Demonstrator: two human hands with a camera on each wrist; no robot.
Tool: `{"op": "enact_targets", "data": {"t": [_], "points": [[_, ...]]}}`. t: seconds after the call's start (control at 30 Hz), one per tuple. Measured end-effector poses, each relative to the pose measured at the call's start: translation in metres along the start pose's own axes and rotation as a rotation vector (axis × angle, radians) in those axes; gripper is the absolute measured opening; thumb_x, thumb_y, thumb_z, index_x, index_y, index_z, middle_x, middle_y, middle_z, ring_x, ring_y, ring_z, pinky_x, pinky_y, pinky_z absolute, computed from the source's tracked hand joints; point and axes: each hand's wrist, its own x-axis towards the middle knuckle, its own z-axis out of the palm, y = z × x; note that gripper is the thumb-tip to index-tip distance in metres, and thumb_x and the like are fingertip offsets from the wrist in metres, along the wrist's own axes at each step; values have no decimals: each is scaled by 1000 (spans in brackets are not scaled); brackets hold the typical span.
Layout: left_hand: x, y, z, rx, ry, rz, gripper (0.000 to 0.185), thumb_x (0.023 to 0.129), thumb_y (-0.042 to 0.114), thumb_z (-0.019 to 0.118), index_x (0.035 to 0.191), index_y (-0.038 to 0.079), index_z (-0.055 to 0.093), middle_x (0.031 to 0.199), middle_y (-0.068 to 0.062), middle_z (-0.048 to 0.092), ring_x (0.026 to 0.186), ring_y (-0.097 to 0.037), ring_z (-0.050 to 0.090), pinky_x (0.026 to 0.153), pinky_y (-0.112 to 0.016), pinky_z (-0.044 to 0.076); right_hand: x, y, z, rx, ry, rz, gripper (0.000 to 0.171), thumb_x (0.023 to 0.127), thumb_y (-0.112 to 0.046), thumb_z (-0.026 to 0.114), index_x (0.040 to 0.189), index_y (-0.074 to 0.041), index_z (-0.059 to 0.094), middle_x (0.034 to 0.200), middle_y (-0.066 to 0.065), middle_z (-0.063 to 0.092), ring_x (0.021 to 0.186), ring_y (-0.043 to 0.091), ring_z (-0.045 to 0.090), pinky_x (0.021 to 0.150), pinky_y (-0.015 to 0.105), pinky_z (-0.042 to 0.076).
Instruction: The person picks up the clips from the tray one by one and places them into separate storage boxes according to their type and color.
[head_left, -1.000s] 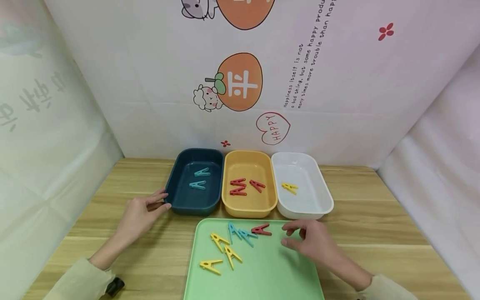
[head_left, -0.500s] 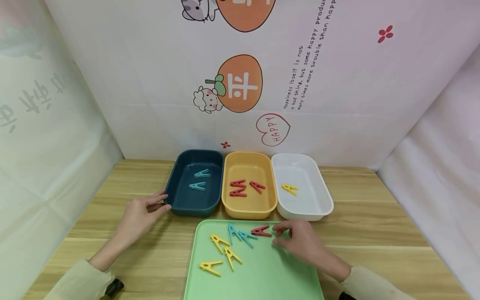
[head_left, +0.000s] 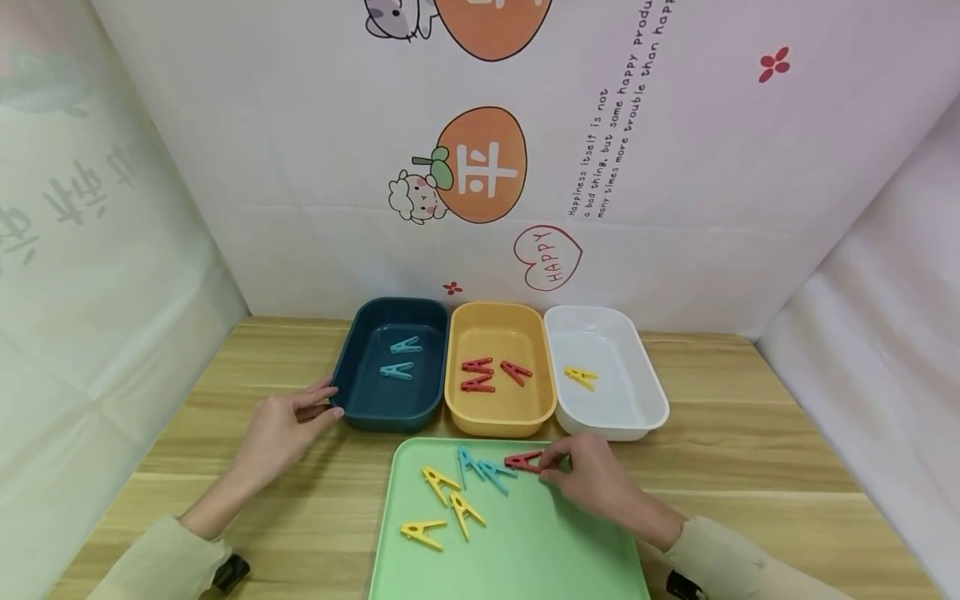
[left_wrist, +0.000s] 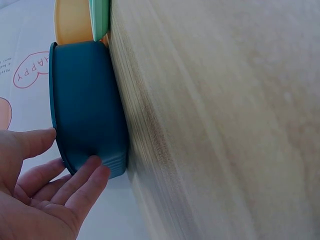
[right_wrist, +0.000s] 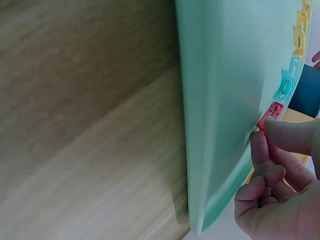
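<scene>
My right hand (head_left: 596, 483) pinches the legs of a red clothespin (head_left: 520, 461) between thumb and fingers at the far edge of a green tray (head_left: 517, 558). The right wrist view shows the thumb over the red clothespin (right_wrist: 273, 109). Beside it lie two blue clothespins (head_left: 495, 473), and farther left and nearer are three yellow clothespins (head_left: 423, 531). My left hand (head_left: 279, 429) rests at the left side of a dark blue bin (head_left: 390, 419). In the left wrist view its thumb is at the rim and its straight fingers lie against the wall of the bin (left_wrist: 87, 95).
The dark blue bin holds two blue clothespins (head_left: 396, 371). A yellow bin (head_left: 498, 423) beside it has three red clothespins (head_left: 516, 372); a white bin (head_left: 611, 429) contains one yellow clothespin (head_left: 580, 377). A printed white cloth (head_left: 337, 208) rises behind the wooden table (head_left: 750, 450).
My right hand has moved left over the tray and closed its thumb and fingers on the red clothespin. My left hand has stayed at the dark blue bin.
</scene>
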Motion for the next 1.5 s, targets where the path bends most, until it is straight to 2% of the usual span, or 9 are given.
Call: {"op": "enact_targets", "data": {"t": [0.17, 0.3, 0.4, 0.53, 0.8, 1.5], "points": [[0, 1, -1, 0, -6, -12, 37, 98, 8, 77, 130, -9, 70, 145, -24, 58, 102, -33, 76, 78, -34, 63, -1, -3, 1, -23, 48, 3, 17, 83, -1, 89, 88, -15, 81, 84, -10, 72, 69, 10, 53, 58, 24, 43], [0, 1, -2, 4, -7, -15, 37, 99, 9, 77, 130, -9, 70, 145, -24, 58, 102, -33, 76, 79, -34, 63, 0, -6, 3, -33, 66, 13, 23, 81, -3, 91, 100, -15, 83, 98, -5, 74, 80, 15, 57, 65, 28, 48], [0, 1, -1, 7, -5, -10, 37, 98, 10, 77, 130, -8, 70, 144, -24, 59, 101, -32, 76, 78, -34, 64, 2, -8, 4, -38, 46, 0, 26, 82, -2, 90, 105, -13, 82, 107, -4, 74, 96, 19, 65, 81, 37, 57], [-1, 1, 0, 2, -7, -13, 37, 98, 10, 77, 130, -8, 71, 144, -24, 59, 101, -32, 76, 78, -34, 64, 3, -10, 6, -53, 21, -8, 30, 81, 2, 89, 108, -8, 82, 109, -2, 74, 111, 25, 67, 97, 50, 57], [-1, 2, 0, -3, -13, -19, 38, 99, 10, 76, 131, -9, 70, 145, -24, 58, 102, -32, 76, 79, -35, 64, -1, -9, 4, -72, 2, 34, 31, 79, 4, 90, 106, -8, 83, 110, 0, 75, 113, 31, 67, 99, 54, 55], [0, 2, -1, 7, -2, -6, 38, 99, 11, 77, 131, -8, 70, 144, -24, 59, 102, -33, 76, 78, -35, 64, -16, -1, -3, -105, 39, 38, 29, 76, -1, 93, 100, -14, 83, 106, -3, 75, 109, 29, 69, 97, 53, 55]]}}
